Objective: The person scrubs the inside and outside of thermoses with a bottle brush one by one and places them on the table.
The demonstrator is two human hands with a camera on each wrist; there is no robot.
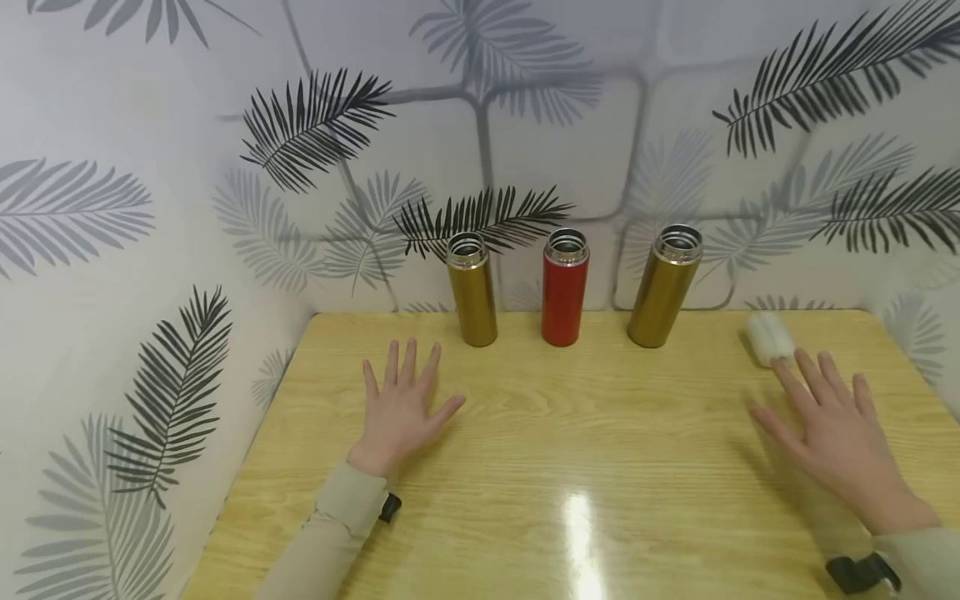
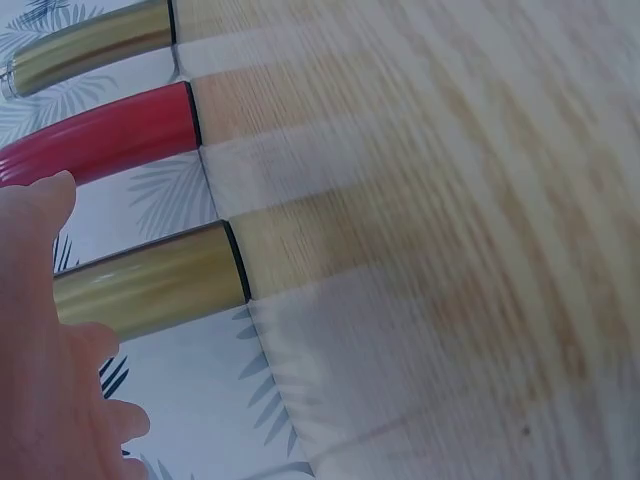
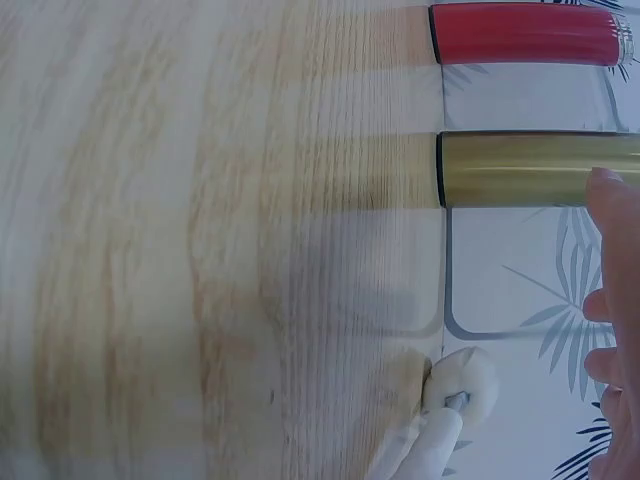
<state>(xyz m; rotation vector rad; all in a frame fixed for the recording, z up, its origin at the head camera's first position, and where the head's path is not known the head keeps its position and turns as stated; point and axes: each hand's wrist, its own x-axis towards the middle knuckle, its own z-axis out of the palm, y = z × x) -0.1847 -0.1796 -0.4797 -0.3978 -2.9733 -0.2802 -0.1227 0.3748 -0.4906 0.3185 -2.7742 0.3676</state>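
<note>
Three lidless flasks stand upright in a row at the back of the table: a gold flask (image 1: 474,300) on the left, a red flask (image 1: 564,296) in the middle and another gold flask (image 1: 663,292) on the right. My left hand (image 1: 401,417), fingers straight and spread, is in front of the left gold flask and holds nothing. With its fingers likewise extended, my right hand (image 1: 843,437) is over the table's right side. Just beyond its fingertips lies a small white bundle (image 1: 768,336), its kind unclear; the right wrist view shows it apart from the hand.
The wood-grained table (image 1: 525,450) meets a leaf-patterned wall (image 1: 555,150) right behind the flasks. Another stretch of wall (image 1: 82,333) borders its left edge. Dark straps (image 1: 862,575) show at both wrists.
</note>
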